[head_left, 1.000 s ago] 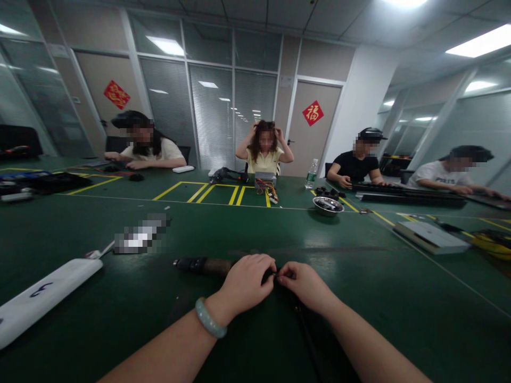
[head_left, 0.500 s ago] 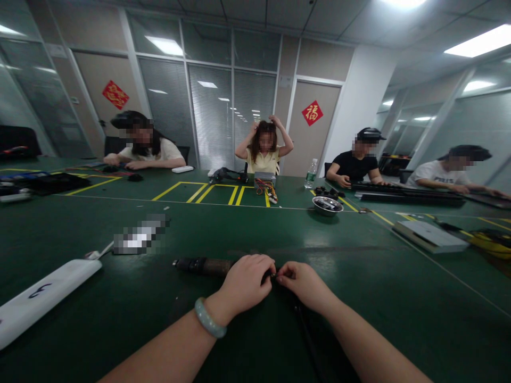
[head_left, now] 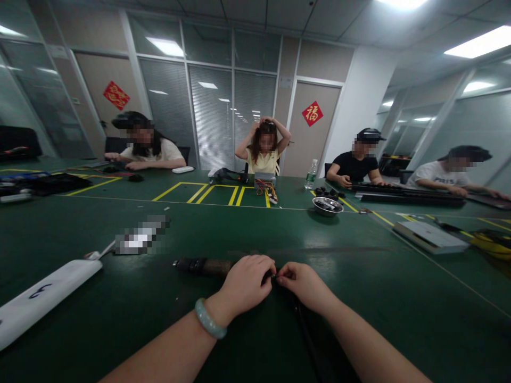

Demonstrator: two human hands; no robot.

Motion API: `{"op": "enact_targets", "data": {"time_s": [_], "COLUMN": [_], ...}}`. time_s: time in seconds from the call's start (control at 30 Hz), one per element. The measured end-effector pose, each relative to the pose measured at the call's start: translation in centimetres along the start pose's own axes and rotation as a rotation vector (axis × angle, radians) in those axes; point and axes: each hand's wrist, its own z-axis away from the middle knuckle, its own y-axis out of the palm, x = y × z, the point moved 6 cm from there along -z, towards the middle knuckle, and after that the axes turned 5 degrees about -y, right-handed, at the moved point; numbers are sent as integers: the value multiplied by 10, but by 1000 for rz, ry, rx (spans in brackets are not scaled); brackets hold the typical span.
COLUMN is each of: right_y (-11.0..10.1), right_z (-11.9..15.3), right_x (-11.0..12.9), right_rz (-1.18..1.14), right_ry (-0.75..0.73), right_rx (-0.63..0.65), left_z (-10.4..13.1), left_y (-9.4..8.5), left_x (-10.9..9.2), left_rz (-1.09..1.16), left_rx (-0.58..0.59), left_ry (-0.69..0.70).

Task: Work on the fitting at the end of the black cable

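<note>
A dark, cylindrical electric screwdriver (head_left: 213,266) lies on the green table, its metal tip pointing left. My left hand (head_left: 249,279), with a bracelet at the wrist, is closed over its rear end, which the palm and fingers hide. Just to the right, my right hand (head_left: 299,282) has thumb and forefinger pinched together at a small dark piece beside my left fingertips. That piece is too small and hidden to name. A black cable (head_left: 305,332) runs from below my right hand towards the near edge.
A white power strip (head_left: 48,298) lies at left, a blurred-out object (head_left: 141,236) beyond it. Farther off are a metal bowl (head_left: 327,206) of dark parts, a bottle (head_left: 311,174), a grey box with wires (head_left: 265,183) and a flat silver box (head_left: 431,236). Several people sit opposite.
My hands stay in nearly the same place, with the right fingers barely shifted. Across the table, the middle person's raised hands have moved closer together on top of the head.
</note>
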Motion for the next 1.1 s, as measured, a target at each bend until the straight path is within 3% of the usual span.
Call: {"op": "enact_targets", "data": {"time_s": [1.1], "right_y": [-2], "right_z": [0], "right_x": [1], "right_rz": [2], "right_ry": [-6], "right_rx": [-1], "left_z": [0], "left_y": [1], "left_x": [2], "left_rz": [-5], "left_rx": [2], "left_ry": [-13]}}
